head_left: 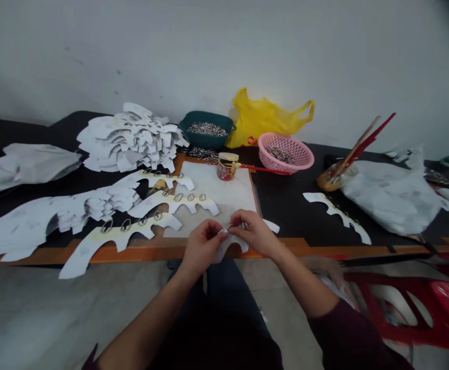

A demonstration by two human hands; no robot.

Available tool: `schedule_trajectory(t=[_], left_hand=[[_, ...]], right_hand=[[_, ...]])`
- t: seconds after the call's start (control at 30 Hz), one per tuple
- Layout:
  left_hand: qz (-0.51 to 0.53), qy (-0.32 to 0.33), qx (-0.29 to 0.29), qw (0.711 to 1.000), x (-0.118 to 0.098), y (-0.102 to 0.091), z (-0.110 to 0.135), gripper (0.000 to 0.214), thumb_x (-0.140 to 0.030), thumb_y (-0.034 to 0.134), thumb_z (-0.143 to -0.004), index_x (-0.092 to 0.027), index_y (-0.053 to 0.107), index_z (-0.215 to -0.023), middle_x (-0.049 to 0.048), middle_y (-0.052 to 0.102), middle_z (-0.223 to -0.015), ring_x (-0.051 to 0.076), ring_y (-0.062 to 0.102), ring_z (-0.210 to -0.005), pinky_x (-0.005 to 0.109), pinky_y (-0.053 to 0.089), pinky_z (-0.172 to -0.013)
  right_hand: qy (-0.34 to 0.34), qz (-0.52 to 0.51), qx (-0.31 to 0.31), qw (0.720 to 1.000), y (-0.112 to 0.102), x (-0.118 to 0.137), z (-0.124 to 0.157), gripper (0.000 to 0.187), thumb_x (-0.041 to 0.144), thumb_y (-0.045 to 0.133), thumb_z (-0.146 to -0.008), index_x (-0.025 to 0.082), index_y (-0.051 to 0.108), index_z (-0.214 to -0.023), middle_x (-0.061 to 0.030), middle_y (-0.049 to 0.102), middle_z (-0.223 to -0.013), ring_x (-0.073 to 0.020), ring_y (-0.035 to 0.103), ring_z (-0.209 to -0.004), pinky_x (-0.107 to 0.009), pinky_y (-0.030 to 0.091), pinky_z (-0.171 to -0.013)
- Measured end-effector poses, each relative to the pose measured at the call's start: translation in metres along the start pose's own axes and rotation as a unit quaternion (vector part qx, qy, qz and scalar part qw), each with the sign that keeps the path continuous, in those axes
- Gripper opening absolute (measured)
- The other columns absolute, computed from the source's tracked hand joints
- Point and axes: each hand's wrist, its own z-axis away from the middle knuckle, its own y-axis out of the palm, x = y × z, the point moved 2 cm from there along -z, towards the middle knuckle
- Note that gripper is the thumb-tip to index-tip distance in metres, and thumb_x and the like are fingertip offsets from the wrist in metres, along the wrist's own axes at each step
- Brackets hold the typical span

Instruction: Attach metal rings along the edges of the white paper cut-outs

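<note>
Closest to the camera is the person's dark maroon right sleeve (347,334), and past it both hands pinch one white scalloped cut-out (228,245) just above the table's orange edge (93,255). The left hand (202,245) grips the cut-out; the right hand (255,232) seems to hold a small metal ring (230,226) against it, though fingers partly hide this. Nearby lie other ringed cut-outs (120,236), a small jar (227,167) with a red-handled brush (263,168), and a teal bowl of rings (208,131).
</note>
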Motion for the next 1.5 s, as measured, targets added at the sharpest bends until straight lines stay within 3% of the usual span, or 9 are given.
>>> schedule_trajectory(t=[0.1,0.2,0.3,0.4,0.53,0.8,1.03,1.27,1.5], left_hand=[[0.091,-0.057,0.023,0.994,-0.003,0.001,0.0,0.019,-0.026,0.065,-0.065,-0.015,0.053,-0.075,-0.0036,0.052,-0.063,0.008,0.049,-0.058,0.019,0.038,-0.053],[0.108,-0.078,0.03,0.991,-0.006,0.0,0.002,0.025,-0.028,0.065,-0.066,-0.016,0.058,-0.086,-0.001,0.059,-0.073,0.01,0.053,-0.065,0.02,0.04,-0.058],[0.064,-0.049,0.01,0.997,-0.008,-0.001,0.003,0.024,-0.032,0.063,-0.068,-0.016,0.059,-0.087,0.0004,0.061,-0.076,0.012,0.054,-0.069,0.022,0.041,-0.062],[0.023,-0.012,-0.026,0.999,-0.008,-0.002,0.002,0.017,-0.032,0.061,-0.07,-0.016,0.061,-0.077,-0.0005,0.06,-0.068,0.012,0.052,-0.065,0.022,0.04,-0.06],[0.033,0.018,-0.05,0.998,-0.007,-0.003,0.001,0.017,-0.029,0.063,-0.069,-0.017,0.063,-0.081,-0.0001,0.063,-0.073,0.012,0.054,-0.068,0.022,0.04,-0.063],[0.244,-0.098,-0.032,0.964,-0.002,-0.002,0.005,0.035,-0.041,0.059,-0.071,-0.015,0.061,-0.094,0.0048,0.065,-0.078,0.015,0.058,-0.071,0.025,0.044,-0.065],[0.184,-0.046,-0.067,0.98,0.001,-0.003,0.003,0.028,-0.025,0.069,-0.063,-0.017,0.058,-0.088,-0.0022,0.058,-0.071,0.009,0.053,-0.066,0.021,0.041,-0.065],[0.157,-0.006,-0.104,0.982,0.001,-0.007,0.001,0.024,-0.021,0.067,-0.066,-0.018,0.056,-0.087,-0.003,0.057,-0.071,0.008,0.052,-0.067,0.02,0.04,-0.064],[0.182,-0.037,-0.061,0.981,-0.004,-0.011,0.004,0.025,-0.035,0.059,-0.073,-0.017,0.061,-0.09,0.0035,0.062,-0.086,0.015,0.056,-0.083,0.025,0.042,-0.073]], right_hand=[[0.014,-0.025,0.015,0.999,0.0,-0.001,0.0,0.008,0.024,0.062,-0.074,0.019,0.057,-0.076,0.0023,0.06,-0.073,-0.0122,0.054,-0.073,-0.024,0.037,-0.069],[0.043,-0.029,-0.004,0.999,0.002,-0.003,0.0,0.008,0.023,0.063,-0.072,0.018,0.057,-0.075,0.0019,0.06,-0.071,-0.0118,0.053,-0.069,-0.025,0.036,-0.068],[0.044,-0.02,-0.014,0.999,0.003,-0.001,-0.001,0.007,0.022,0.063,-0.072,0.018,0.057,-0.074,0.0019,0.06,-0.07,-0.0116,0.052,-0.068,-0.025,0.036,-0.069],[0.02,-0.024,0.03,0.999,0.001,0.005,-0.002,0.006,0.023,0.058,-0.076,0.019,0.059,-0.081,0.0012,0.063,-0.076,-0.0123,0.055,-0.073,-0.027,0.035,-0.074],[0.008,-0.051,0.072,0.996,-0.003,0.009,0.0,0.015,0.02,0.057,-0.076,0.019,0.06,-0.09,0.0009,0.062,-0.078,-0.0131,0.056,-0.078,-0.026,0.037,-0.073],[0.012,-0.041,0.0,0.999,0.0,-0.001,0.002,0.018,0.013,0.057,-0.072,0.02,0.059,-0.089,0.0019,0.056,-0.071,-0.0125,0.053,-0.072,-0.025,0.038,-0.071],[0.016,-0.044,0.021,0.999,0.002,0.0,0.002,0.019,0.012,0.057,-0.071,0.02,0.059,-0.089,0.0007,0.058,-0.075,-0.0133,0.052,-0.075,-0.027,0.039,-0.073],[0.056,-0.179,0.123,0.974,-0.002,0.001,0.004,0.03,0.019,0.053,-0.077,0.02,0.055,-0.107,-0.0012,0.058,-0.088,-0.0125,0.052,-0.08,-0.024,0.041,-0.07],[0.074,-0.138,0.082,0.984,-0.005,0.006,0.0,0.03,0.014,0.052,-0.071,0.02,0.057,-0.1,0.0023,0.054,-0.076,-0.0096,0.048,-0.067,-0.02,0.037,-0.059]])
